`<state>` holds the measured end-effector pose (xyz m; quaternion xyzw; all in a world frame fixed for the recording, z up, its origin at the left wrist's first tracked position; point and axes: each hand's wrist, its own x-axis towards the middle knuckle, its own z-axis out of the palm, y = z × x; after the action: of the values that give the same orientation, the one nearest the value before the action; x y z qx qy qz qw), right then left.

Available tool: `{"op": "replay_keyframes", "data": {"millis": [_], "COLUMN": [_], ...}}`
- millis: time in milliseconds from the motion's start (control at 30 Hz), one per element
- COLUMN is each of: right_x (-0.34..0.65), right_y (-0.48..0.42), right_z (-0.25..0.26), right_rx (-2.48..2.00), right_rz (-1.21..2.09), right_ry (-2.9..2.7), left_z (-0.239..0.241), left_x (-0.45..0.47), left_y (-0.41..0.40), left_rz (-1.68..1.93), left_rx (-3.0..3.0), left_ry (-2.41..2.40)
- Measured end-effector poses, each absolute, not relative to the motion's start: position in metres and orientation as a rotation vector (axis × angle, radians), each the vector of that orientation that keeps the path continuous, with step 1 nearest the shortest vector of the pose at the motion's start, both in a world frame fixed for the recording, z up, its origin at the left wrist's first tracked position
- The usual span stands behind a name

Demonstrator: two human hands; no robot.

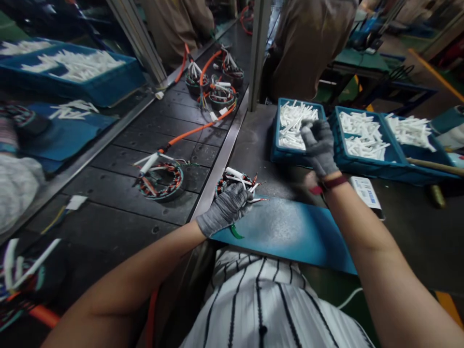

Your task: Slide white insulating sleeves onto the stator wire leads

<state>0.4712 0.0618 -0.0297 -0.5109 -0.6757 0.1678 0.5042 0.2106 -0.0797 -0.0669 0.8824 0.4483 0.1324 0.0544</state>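
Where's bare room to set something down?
Bare: the blue board between left hand and right forearm; the dark belt between left forearm and wired ring. Crowded: the belt's far end, with more rings, and bins of white tubes.

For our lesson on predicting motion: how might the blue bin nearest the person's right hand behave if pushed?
The blue bin would probably slide rather than tip, since it looks low and broad. Its white pieces may shift, being loosely heaped. They look slender, so the load is perhaps light.
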Motion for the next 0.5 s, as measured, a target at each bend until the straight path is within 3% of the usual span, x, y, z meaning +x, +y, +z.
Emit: {"op": "replay_keyframes", "data": {"millis": [100, 200, 500], "right_x": [0.472, 0.472, 0.449], "right_y": [-0.018, -0.070, -0.069], "right_z": [-0.041, -0.063, -0.077], "right_rx": [-1.072, -1.094, -0.999], "right_rz": [0.656, 0.647, 0.658], "right_ry": [-1.966, -2.126, -2.321], "left_z": [-0.068, -0.070, -0.071], "left_x": [0.210, 0.208, 0.209], "left_y": [-0.079, -0.079, -0.076], "left_rz": [0.441, 0.523, 0.527], "left_rx": [2.638, 2.579, 2.443], "left_ry": [1.335, 1.324, 1.356]}}
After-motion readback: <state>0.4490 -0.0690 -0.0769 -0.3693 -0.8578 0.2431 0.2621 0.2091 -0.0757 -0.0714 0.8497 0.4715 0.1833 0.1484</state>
